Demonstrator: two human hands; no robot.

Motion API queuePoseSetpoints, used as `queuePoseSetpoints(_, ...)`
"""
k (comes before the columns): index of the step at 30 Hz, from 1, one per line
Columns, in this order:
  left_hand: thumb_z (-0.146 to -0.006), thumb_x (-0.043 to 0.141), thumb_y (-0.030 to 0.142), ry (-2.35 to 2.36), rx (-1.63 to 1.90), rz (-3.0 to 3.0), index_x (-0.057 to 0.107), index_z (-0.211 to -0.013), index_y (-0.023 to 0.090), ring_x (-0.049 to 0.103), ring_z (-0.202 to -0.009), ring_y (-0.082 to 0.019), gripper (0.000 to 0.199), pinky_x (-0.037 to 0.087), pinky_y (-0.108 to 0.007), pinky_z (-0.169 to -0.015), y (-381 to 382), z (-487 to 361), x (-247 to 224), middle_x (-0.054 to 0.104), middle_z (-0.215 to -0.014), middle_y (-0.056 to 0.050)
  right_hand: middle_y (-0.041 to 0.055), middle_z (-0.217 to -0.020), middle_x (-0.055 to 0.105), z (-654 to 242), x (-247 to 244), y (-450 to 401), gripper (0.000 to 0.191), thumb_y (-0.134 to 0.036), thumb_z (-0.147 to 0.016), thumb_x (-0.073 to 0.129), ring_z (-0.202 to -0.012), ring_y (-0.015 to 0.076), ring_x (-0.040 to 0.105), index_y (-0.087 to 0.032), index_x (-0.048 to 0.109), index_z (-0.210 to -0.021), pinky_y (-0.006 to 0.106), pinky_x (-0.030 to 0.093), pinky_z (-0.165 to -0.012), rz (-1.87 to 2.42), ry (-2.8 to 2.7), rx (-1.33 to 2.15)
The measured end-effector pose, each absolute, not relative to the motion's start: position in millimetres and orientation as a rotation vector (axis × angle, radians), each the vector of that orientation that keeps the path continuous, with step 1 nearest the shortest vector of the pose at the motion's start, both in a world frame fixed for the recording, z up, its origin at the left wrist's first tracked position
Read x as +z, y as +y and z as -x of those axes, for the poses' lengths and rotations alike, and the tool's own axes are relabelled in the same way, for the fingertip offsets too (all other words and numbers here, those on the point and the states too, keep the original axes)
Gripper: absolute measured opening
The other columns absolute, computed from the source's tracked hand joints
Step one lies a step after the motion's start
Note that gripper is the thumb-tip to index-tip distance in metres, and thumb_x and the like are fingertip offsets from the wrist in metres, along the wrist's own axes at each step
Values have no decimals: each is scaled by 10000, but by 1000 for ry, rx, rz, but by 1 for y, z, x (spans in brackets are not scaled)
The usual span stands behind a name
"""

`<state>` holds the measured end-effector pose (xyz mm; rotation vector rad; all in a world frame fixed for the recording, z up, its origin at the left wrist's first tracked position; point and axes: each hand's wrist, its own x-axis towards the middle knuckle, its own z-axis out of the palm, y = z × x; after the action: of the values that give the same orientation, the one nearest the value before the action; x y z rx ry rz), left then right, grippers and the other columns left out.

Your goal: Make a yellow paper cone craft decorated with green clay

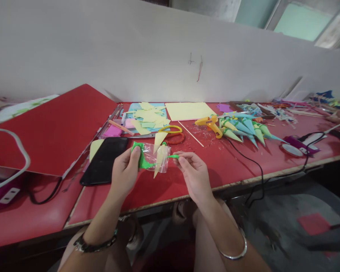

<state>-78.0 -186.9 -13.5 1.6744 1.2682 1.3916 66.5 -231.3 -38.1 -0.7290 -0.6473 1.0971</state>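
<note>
From the head view, which is the only angle here, your left hand (126, 166) has its thumb and fingers pinched together on the left end of a clear plastic bag (150, 150), right where a bright green lump (143, 158) sits inside. Your right hand (195, 175) has thumb and index nearly meeting on a small green piece (174, 156), which pokes out left of those fingertips toward the bag's edge. Can't tell if the piece touches the plastic, tbh. I'd guess the green stuff is soft modelling clay: super light, squishy, maybe a bit tacky, so a hard squeeze would leave dents. I'd hold the little piece by its end at your right fingertips and go easy. The bag looks thin, floppy and probably slippery, so that left-end pinch over the lump seems the best grip. Just past the bag from your left fingers there's a pale yellow paper piece (160, 139), likely easy to crease, and the scissors (170, 130) lie beyond it.
</note>
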Motion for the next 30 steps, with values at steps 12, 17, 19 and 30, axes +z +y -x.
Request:
queuePoseSetpoints(12, -818, 414, 312, 1221, 1403, -1698, 333, -517, 188, 210, -411, -71, 335, 169, -205, -363, -190, 78, -13, 252, -466, 69, -5, -872, 654, -58, -48, -231, 192, -201, -684, 634, -795, 105, 585, -227, 662, -872, 244, 460, -775, 757, -768, 1245)
queuePoseSetpoints(17, -827, 409, 305, 1241, 1419, -1706, 328, -519, 189, 213, -415, -74, 338, 185, -208, -373, -189, 78, -12, 255, -468, 67, -21, -747, 652, -62, -47, -230, 85, -219, -684, 638, -681, 77, 564, -208, 683, -755, 204, 456, -697, 819, -690, 1160)
queuePoseSetpoints(19, -828, 409, 309, 1233, 1428, -1701, 332, -522, 189, 215, -413, -75, 338, 190, -209, -373, -188, 78, -14, 258, -468, 67, -22, -736, 648, -62, -46, -230, 96, -221, -664, 657, -683, 77, 562, -205, 673, -757, 204, 452, -696, 810, -666, 1173)
queuePoseSetpoints(30, -828, 415, 322, 1258, 1439, -1694, 320, -518, 190, 215, -409, -75, 350, 192, -207, -368, -189, 78, -14, 246, -463, 66, -3, -773, 640, -63, -42, -233, 141, -228, -729, 584, -673, 85, 557, -202, 628, -861, 208, 455, -644, 911, -836, 1039)
